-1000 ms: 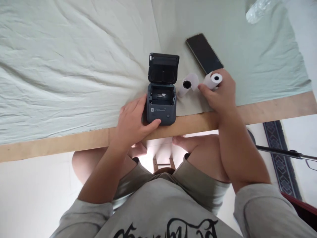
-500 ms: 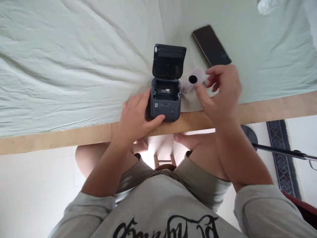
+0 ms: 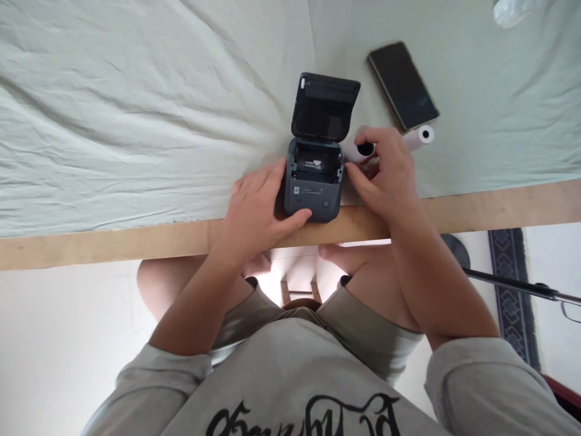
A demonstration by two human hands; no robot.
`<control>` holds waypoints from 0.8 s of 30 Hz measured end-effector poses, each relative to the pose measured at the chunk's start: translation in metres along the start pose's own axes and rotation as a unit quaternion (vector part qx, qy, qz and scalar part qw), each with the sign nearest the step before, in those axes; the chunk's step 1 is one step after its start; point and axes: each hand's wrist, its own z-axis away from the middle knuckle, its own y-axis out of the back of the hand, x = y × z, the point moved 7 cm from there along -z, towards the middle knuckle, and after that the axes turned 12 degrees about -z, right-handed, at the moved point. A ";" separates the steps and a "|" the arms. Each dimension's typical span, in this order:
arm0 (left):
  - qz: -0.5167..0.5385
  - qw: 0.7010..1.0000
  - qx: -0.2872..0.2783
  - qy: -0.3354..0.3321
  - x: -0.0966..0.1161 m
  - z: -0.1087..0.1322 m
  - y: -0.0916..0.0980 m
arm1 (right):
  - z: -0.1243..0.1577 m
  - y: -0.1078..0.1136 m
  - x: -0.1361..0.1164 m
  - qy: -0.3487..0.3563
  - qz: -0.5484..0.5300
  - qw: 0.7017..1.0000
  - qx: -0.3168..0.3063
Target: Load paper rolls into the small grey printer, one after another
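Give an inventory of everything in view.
table: 1, tan, middle
cloth: 1, pale green, on table
printer: 1, dark grey, table edge
paper rolls: 2, white, right of printer
phone: 1, black, beyond rolls
plastic item: 1, clear, top-right
floor: 1, white, bottom
rug: 1, dark blue, right
pole: 1, black, right
stool: 1, brown, centre
unclear item: 1, red, bottom-right
shirt: 1, grey, bottom
shorts: 1, olive, bottom
legs: 2, bare, bottom
left hand: 1, bare, on printer
right hand: 1, bare, at one roll

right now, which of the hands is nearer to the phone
Right. The right hand is on the person's side of the phone, at the dark-cored roll; the left hand is farther away, against the printer's left side.
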 end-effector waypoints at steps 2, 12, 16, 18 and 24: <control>-0.001 1.000 0.000 0.001 0.000 0.000 0.000 | 0.001 -0.001 0.002 0.009 -0.013 1.000 -0.003; -0.001 1.000 0.000 0.007 0.000 0.001 0.001 | 0.003 -0.007 0.010 0.082 -0.019 0.996 -0.022; 0.000 1.000 0.003 0.007 0.000 0.001 0.001 | 0.003 -0.009 0.017 0.113 -0.058 0.992 -0.027; 0.000 1.000 0.005 0.004 0.000 0.001 0.001 | 0.004 -0.011 0.014 0.131 -0.038 0.990 -0.022; -0.004 1.000 0.016 -0.002 0.000 0.000 0.001 | 0.004 -0.007 0.012 0.127 0.018 0.991 0.025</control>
